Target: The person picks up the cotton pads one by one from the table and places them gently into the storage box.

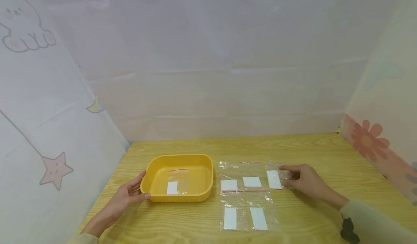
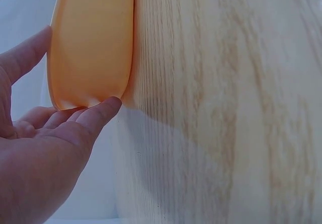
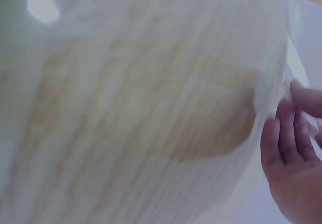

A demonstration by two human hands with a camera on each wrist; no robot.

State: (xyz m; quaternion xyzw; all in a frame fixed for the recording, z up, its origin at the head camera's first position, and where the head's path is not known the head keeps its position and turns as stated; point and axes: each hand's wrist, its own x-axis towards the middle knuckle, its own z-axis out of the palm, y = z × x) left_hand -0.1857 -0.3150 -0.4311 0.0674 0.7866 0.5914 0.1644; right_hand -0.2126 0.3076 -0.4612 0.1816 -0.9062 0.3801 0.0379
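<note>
Left hand (image 1: 128,195) rests against the left wall of the yellow tray (image 1: 195,162) on the table (image 1: 309,150), fingers straight and loosely spread, thumb on the rim. One bag (image 1: 177,181) with a white card lies inside the tray. Right hand (image 1: 301,180) pinches the rightmost bag (image 1: 275,177), fingers curled narrow on its edge. Four more bags (image 1: 244,197) lie flat just right of the tray.

Quick count: one yellow tray (image 1: 195,197) and six little clear zip bags, each with one white card inside. One bag (image 1: 177,180) sits in the tray, and the other five (image 1: 242,193) are laid out on the tabletop (image 1: 309,146). Two hands in view, left (image 1: 128,195) and right (image 1: 304,180).
</note>
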